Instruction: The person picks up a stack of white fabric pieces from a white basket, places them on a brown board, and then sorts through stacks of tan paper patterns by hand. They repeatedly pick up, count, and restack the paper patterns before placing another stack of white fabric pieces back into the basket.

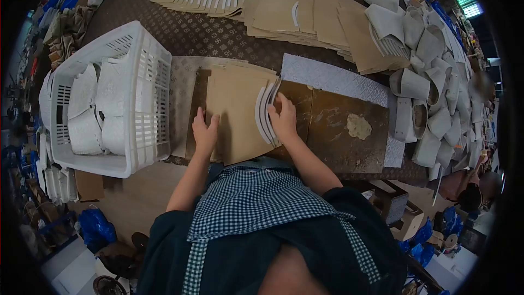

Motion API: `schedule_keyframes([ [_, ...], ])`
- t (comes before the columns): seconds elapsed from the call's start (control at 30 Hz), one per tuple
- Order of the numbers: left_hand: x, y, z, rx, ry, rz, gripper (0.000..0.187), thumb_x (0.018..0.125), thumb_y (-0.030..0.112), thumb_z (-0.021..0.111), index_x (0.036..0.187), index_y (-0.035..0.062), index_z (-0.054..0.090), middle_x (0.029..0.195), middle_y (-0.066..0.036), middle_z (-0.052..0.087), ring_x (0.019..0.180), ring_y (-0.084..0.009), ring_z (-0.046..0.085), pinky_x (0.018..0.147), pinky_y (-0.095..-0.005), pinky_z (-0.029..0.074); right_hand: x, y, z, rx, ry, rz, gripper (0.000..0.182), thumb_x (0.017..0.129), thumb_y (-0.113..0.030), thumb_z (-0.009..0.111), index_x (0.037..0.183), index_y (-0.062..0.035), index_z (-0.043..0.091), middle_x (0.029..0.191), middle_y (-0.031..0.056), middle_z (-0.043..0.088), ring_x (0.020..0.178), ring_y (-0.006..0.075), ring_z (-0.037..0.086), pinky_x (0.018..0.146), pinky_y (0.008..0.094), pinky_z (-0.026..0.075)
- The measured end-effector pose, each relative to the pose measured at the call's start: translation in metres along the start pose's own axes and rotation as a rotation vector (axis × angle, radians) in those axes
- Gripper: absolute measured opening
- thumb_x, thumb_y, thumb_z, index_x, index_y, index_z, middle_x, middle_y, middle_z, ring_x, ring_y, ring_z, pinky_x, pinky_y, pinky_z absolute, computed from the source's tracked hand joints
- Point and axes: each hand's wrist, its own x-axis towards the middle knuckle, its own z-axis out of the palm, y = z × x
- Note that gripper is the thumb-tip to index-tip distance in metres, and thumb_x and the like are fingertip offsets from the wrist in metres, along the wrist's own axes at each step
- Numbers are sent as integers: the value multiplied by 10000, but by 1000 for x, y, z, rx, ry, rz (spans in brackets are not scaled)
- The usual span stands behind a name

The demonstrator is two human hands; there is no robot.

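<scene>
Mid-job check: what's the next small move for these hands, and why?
I'd probably nudge the curved strips even with the right hand, keeping the left hand near the sheets to steady them. The right fingers are at the strips' outer side, the strips lie spread along the sheets' right edge, and the left hand is over their left side.
</scene>
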Motion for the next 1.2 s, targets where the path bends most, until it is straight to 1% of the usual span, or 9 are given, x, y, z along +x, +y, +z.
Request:
schedule_keyframes([
  [0.07, -5, 10, 6, 131, 8, -28, 711, 859, 368, 610, 1390, -49, 388, 1289, -210, 496, 1203, -370, 421, 1045, -423, 324, -18, 28, 12, 86, 55, 55, 601, 865, -246, 617, 1356, 22, 396, 1273, 214, 502, 1144, 385, 450, 980, 442, 374],
  [0.2, -14, 33, 11, 203, -6, 3, 678, 849, 359, 618, 1363, -40, 427, 1231, -222, 500, 1150, -369, 431, 1026, -425, 338, -50, 22, 57, -199, 180, -302, 764, 833, -330, 662, 1412, 33, 319, 1299, 233, 506, 1171, 396, 425, 1006, 437, 357],
  [0.3, -12, 22, 11, 259, 1, 59, 632, 851, 327, 628, 1342, -33, 456, 1206, -219, 507, 1115, -353, 464, 994, -408, 371, -39, 1, 25, 9, -87, -48, 748, 822, -355, 685, 1395, 10, 371, 1268, 227, 536, 1176, 396, 433, 1002, 431, 371],
  [0.47, 33, -10, -11, -127, -77, -112, 496, 860, 236, 647, 1275, -10, 533, 1200, -196, 514, 1061, -308, 549, 917, -364, 442, -5, 35, -2, 476, -55, 107, 491, 829, -279, 705, 1217, -12, 568, 1020, 142, 640, 892, 207, 587, 832, 336, 471],
  [0.53, 47, 4, -19, 74, 30, 113, 473, 875, 230, 634, 1270, -9, 532, 1214, -186, 510, 1087, -312, 529, 950, -375, 423, 20, 59, -23, 638, 144, 178, 383, 866, -202, 685, 1170, 5, 578, 951, 39, 630, 788, 95, 562, 771, 243, 468],
  [0.73, 84, 85, 31, -96, -75, 246, 359, 934, 138, 553, 1274, 26, 537, 1226, -132, 503, 1104, -231, 517, 929, -328, 427, 104, 160, -175, 711, 625, 352, 590, 870, -254, 676, 1352, -41, 410, 1071, 7, 522, 924, 122, 515, 714, 245, 430],
  [0.8, 77, 142, 65, -176, -144, 260, 353, 944, 110, 540, 1285, 17, 523, 1220, -93, 522, 1067, -160, 534, 905, -278, 438, 126, 182, -224, 725, 644, 373, 795, 812, -338, 738, 1420, -29, 331, 1330, 117, 465, 1087, 198, 508, 841, 332, 449],
  [1.03, 82, 201, 225, -452, -646, 86, 302, 922, 118, 589, 1195, -10, 567, 1078, -40, 611, 995, -130, 560, 901, -271, 446, 212, 192, -358, 16, 730, 56, 590, 948, -225, 543, 1452, -39, 299, 1415, 185, 384, 1309, 347, 373, 1061, 426, 379],
  [1.2, 85, 215, 319, -456, -931, -161, 416, 927, 248, 616, 1267, 17, 551, 1104, -28, 611, 934, -107, 557, 805, -261, 451, 289, 239, -433, -320, 657, 326, 573, 916, -305, 560, 1392, -31, 395, 1391, 199, 404, 1308, 368, 361, 1047, 443, 383],
])
